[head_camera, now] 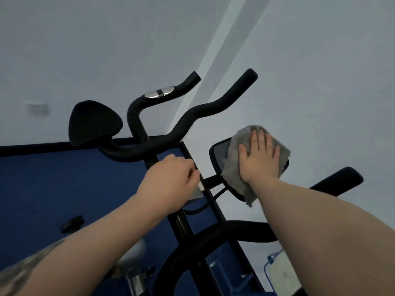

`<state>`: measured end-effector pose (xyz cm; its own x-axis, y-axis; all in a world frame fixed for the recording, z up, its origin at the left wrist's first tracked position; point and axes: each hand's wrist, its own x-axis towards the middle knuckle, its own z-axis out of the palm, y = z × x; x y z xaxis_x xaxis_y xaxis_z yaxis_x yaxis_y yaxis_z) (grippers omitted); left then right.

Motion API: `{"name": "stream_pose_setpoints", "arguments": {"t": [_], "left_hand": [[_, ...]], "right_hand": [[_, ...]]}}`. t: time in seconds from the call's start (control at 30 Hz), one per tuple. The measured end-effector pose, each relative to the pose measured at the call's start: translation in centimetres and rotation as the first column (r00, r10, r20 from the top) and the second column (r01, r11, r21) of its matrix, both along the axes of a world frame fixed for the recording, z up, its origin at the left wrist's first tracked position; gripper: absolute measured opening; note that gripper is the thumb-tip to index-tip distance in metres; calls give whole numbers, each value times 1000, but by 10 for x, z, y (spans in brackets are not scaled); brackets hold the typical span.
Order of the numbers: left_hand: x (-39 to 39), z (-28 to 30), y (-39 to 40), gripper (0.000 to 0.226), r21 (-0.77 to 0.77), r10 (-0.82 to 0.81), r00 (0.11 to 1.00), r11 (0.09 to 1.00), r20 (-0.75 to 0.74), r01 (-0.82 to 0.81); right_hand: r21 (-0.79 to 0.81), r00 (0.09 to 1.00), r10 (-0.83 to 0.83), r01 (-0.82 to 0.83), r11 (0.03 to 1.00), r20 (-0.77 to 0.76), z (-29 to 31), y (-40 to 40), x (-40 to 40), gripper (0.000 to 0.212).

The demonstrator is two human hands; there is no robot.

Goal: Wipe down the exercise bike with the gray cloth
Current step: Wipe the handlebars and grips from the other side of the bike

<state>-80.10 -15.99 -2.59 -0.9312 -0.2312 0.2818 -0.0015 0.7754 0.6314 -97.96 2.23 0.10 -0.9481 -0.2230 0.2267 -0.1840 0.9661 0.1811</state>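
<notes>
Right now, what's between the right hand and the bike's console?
The gray cloth. In the head view the right hand presses flat on it, fingers straight, and the cloth covers most of the console. No bare skin appears to touch the screen.

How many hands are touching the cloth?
1. The right hand lies flat on the gray cloth, pressing it on the bike's screen. The left hand is apart from the cloth, curled at the post below the handlebar.
</notes>
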Motion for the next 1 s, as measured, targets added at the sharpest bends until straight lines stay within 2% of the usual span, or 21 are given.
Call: {"name": "stream_pose_setpoints", "arguments": {"t": [0.1, 0.2, 0.3, 0.47, 0.53, 0.6, 0.67, 0.73, 0.8, 0.9, 1.0], "left_hand": [[-2, 0, 1, 32, 0, 4, 1000, 1000, -11, -4], [0, -1, -1, 32, 38, 6, 1000, 999, -19, -6], [0, -2, -1, 29, 21, 6, 1000, 1000, -11, -6], [-1, -3, -1, 29, 4, 13, 1000, 1000, -8, -13], [-3, -4, -1, 29, 5, 18, 1000, 1000, -2, -18], [-3, -2, -1, 29, 6, 18, 1000, 1000, 7, -18], [-2, 0, 0, 29, 21, 16, 1000, 1000, 20, -17], [0, 3, -1, 29, 59, 9, 1000, 998, 18, -10], [4, 5, -2, 26, 135, 14, 1000, 991, 3, -14], [10, 9, -3, 23, 231, 43, 998, 972, -37, -33], [14, 10, -5, 22, 333, 86, 994, 941, -68, -59]], "right_hand": [[-125, 984, -175, 168, 978, -40, -8, -41, 0, 65], [-88, 997, -70, 66, 994, -33, -24, -60, 17, 65], [-41, 999, 38, -38, 998, -15, -34, -40, 31, 68], [-93, 987, -157, 152, 984, -46, -22, -18, 13, 71], [-129, 984, -168, 159, 979, -63, -19, -30, 2, 66], [-141, 992, -105, 95, 986, -69, -14, -40, -3, 59], [-106, 997, 58, -63, 992, -51, -12, -41, 2, 54], [-109, 966, 259, -257, 960, 11, -14, -41, 17, 51], [-246, 921, 371, -335, 910, 116, -12, -42, 34, 48], [-567, 892, 318, -87, 819, 322, 14, -46, 57, 45], [-765, 814, 367, 138, 629, 449, 40, -39, 84, 43]]}}
